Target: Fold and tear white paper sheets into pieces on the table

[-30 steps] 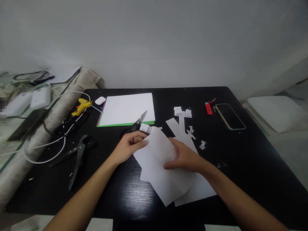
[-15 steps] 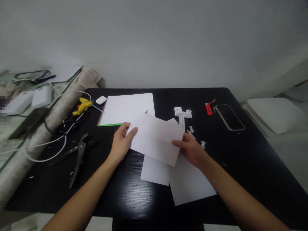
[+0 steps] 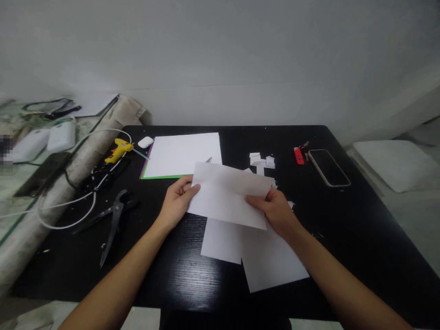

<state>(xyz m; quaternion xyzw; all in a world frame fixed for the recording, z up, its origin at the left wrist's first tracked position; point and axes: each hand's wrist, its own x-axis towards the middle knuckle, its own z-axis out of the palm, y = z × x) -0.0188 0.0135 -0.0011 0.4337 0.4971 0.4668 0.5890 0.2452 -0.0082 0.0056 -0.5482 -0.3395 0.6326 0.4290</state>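
A white sheet of paper [image 3: 228, 195] is held between my two hands, a little above the black table. My left hand [image 3: 177, 199] pinches its left edge with the thumb on top. At its right edge, my right hand [image 3: 277, 211] grips it the same way, thumb over the paper. Beneath the held sheet lie more white paper pieces [image 3: 222, 245], partly covered by it. Behind it, the tip of a pointed metal item [image 3: 209, 160] shows against a stack of paper [image 3: 182, 153]; the rest is hidden.
A yellow glue gun [image 3: 118, 150], a white earbud case [image 3: 145, 142] and black-handled pliers-like tool [image 3: 115, 213] lie on the left with a white cable [image 3: 92, 206]. Folded paper pieces [image 3: 261, 160], a red lighter [image 3: 298, 156] and a phone [image 3: 329, 168] are on the table's right side.
The held sheet has shifted right and turned to lie straighter, its right end rising. My right hand has moved slightly right with it; my left hand still grips the left edge.
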